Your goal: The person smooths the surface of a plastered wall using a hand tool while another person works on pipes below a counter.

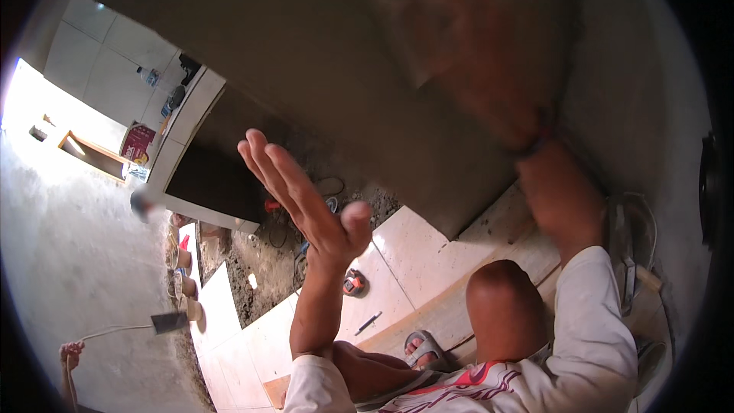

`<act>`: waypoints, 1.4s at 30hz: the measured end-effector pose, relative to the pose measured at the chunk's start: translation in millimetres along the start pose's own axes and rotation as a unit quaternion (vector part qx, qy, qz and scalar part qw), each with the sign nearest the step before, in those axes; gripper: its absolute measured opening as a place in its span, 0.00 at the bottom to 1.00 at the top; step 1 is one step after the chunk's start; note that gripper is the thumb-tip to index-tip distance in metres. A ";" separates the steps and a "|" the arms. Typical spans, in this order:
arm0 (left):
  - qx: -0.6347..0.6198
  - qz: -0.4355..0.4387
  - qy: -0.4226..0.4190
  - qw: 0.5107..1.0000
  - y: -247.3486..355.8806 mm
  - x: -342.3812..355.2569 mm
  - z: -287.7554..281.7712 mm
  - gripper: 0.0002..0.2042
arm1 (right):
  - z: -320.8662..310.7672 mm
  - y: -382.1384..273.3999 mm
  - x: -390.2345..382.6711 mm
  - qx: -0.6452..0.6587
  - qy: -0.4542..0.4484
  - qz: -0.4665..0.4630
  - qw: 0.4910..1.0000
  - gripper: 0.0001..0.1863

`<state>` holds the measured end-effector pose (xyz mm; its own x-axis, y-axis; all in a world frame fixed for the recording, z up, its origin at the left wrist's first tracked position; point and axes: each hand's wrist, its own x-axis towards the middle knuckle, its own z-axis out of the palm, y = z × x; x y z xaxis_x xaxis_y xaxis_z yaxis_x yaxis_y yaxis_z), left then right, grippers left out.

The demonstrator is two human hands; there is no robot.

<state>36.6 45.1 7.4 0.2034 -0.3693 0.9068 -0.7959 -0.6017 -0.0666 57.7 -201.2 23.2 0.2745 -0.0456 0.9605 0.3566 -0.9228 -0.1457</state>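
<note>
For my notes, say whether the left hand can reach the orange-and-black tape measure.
Likely yes: the left hand is open and empty; nothing visible covers the tape measure on the tiles.

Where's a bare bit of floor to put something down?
Pale glossy floor tiles lie bare between the rounded orange-black tool and the dark grey plastered surface. More bare tile borders the brown dirt strip. Round beige buckets crowd the floor along the left-hand grey wall.
</note>
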 end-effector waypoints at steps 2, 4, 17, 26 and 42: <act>0.079 0.061 -0.020 0.995 2.0 -4.5 4.7 0.44 | -8.7 -43.9 -20.4 0.070 -0.061 -0.009 0.996 0.21; 0.128 0.096 -0.051 0.986 0.5 -8.0 3.1 0.44 | 9.1 -43.4 -72.8 0.072 -0.043 -0.037 0.996 0.22; 0.316 0.197 -0.256 0.892 -21.3 3.1 -31.3 0.44 | -7.8 -28.7 -48.7 0.034 -0.055 -0.030 0.997 0.23; 0.307 0.241 -0.261 0.883 -20.6 19.5 -20.1 0.40 | -21.1 50.1 42.4 0.124 0.109 0.083 0.983 0.19; 0.023 0.005 -0.159 0.987 -23.7 -17.9 -10.9 0.42 | -11.2 18.6 24.4 0.042 0.104 0.090 0.990 0.18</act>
<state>45.6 73.7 -2.7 0.3710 -0.5739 0.7300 -0.7729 -0.6267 -0.0999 60.9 -223.8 46.5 0.1543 -0.2913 0.9441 0.3943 -0.8580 -0.3292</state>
